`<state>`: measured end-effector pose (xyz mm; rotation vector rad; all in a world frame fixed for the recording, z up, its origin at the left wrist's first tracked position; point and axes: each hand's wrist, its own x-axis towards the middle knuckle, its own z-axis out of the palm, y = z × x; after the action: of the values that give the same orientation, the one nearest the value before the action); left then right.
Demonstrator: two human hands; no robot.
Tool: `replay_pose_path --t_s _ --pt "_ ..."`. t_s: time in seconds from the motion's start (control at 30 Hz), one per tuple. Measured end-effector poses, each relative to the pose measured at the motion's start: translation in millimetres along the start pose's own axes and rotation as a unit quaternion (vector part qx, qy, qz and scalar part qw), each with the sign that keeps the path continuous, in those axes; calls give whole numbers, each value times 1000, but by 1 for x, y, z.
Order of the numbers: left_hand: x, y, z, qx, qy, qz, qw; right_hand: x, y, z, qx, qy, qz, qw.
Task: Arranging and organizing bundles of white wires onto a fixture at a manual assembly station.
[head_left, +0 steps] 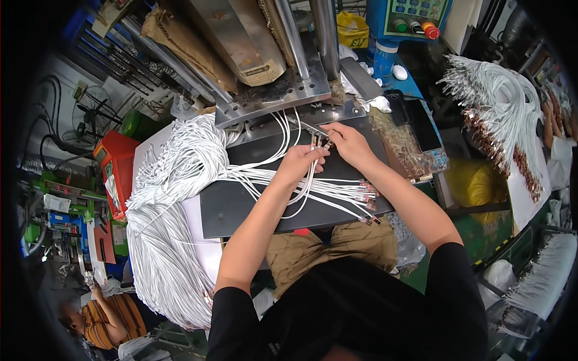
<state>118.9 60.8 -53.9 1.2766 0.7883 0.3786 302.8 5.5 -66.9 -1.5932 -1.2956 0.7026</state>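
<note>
My left hand (299,162) is closed around a few white cables (309,183), with their metal-ended plugs (318,142) sticking up past the fingertips. My right hand (350,145) pinches at a narrow metal bar (314,129) just beyond those plugs; whether it also grips a plug is hidden. More white cables (277,175) run across the black work plate (232,210), and their plugs (367,195) fan out to the right below my right wrist. A few cables (283,129) lead up under the steel press.
The press's steel plate (274,102) overhangs the far side. A big heap of white cables (174,174) lies at left. A blue control box (415,18) with buttons and a dark phone-like slab (423,123) are at right. Another person (108,319) sits at lower left.
</note>
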Motion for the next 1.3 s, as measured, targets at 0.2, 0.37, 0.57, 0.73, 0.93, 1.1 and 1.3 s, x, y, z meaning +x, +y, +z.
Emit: replay_pose_path --t_s 0.2,0.37,0.57,0.73,0.93,1.1,1.3 --pt "-2 5 1 -12 10 -18 1000 9 4 -7 117 -40 81 989" --pt "-6 4 2 -18 24 -8 1000 -2 -5 -2 56 -15 53 997" --pt "-6 10 6 -26 16 -16 999 6 9 -14 33 -71 47 996" --pt "1 10 -12 -14 -17 -61 998 15 20 -21 49 -92 45 994" --pt "2 15 -10 17 -60 -88 994 1 4 -23 -22 -113 15 993" --pt "2 14 -9 -2 -63 -76 995 6 8 -23 23 -97 30 995" --pt "3 21 0 -11 -19 -92 996 -3 -11 -26 -3 -151 10 988"
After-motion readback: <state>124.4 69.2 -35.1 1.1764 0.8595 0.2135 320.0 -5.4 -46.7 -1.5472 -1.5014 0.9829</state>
